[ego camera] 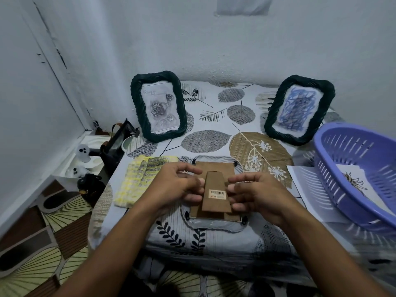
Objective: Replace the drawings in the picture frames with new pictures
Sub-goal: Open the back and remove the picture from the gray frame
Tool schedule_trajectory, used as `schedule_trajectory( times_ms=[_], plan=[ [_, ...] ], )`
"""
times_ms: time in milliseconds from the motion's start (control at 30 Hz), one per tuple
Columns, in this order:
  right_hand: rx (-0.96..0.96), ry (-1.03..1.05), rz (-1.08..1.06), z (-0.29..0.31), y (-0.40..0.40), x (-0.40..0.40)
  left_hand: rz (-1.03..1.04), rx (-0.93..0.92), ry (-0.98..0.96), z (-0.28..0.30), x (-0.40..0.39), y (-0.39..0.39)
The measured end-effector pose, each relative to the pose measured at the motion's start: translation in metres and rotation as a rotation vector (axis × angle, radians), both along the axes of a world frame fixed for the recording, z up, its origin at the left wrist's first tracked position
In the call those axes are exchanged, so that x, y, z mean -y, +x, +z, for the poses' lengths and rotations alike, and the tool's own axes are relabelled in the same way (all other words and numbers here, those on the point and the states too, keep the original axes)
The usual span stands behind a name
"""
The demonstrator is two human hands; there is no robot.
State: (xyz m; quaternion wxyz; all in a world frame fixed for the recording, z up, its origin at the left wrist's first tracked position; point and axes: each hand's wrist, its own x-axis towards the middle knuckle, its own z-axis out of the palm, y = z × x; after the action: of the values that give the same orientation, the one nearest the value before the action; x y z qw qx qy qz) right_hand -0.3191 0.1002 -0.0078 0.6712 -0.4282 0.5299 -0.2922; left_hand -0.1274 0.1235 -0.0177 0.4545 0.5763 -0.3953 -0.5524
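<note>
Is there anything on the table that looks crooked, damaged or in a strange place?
Nothing looks damaged. The right standing frame leans clearly askew, tilted to the right, while the left standing frame stands straighter. The purple basket sits on a white sheet and covers part of it.

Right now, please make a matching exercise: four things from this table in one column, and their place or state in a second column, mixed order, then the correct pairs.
Things:
1. rose drawing frame
2. blue scribble frame
3. face-down frame
4. purple basket

Places or states:
A. lying flat between the left hand and the right hand, brown backing up
B. standing at the far right of the table
C. at the right edge, a sheet with a drawing inside
D. standing at the far left of the table

Pairs: 1-D, 2-B, 3-A, 4-C
</note>
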Motion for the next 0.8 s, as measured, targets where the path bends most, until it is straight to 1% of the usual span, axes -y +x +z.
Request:
schedule_trajectory(
  times_ms=[167, 233, 300, 433, 500, 533, 633, 700, 800],
  plan=[
    [0.055, 0.035, -0.039, -0.002, 0.005, 0.0, 0.014, -0.091, 0.005, 0.002, 0.0, -0.001],
    [0.074, 0.047, -0.039, -0.003, 0.008, 0.001, 0.042, -0.092, -0.013, 0.001, 0.001, -0.001],
    [0.106, 0.055, -0.043, -0.001, 0.007, 0.001, 0.106, -0.02, -0.068, -0.003, 0.003, 0.001],
    [0.207, 0.056, -0.027, 0.011, 0.001, 0.001, 0.243, 0.122, -0.249, -0.006, 0.006, 0.005],
    [0.261, 0.031, -0.007, 0.02, -0.004, -0.001, 0.277, 0.142, -0.299, -0.002, 0.004, 0.006],
    [0.283, 0.015, 0.003, 0.023, -0.006, -0.002, 0.285, 0.092, -0.294, 0.0, 0.003, 0.005],
    [0.308, -0.026, 0.011, 0.031, -0.012, -0.005, 0.23, -0.157, -0.211, 0.009, -0.003, -0.002],
    [0.274, -0.06, 0.015, 0.032, -0.014, -0.007, 0.17, -0.231, -0.173, 0.013, -0.006, -0.008],
    [0.145, -0.154, -0.003, 0.036, -0.015, -0.011, 0.14, -0.287, -0.156, 0.016, -0.006, -0.016]
  ],
)
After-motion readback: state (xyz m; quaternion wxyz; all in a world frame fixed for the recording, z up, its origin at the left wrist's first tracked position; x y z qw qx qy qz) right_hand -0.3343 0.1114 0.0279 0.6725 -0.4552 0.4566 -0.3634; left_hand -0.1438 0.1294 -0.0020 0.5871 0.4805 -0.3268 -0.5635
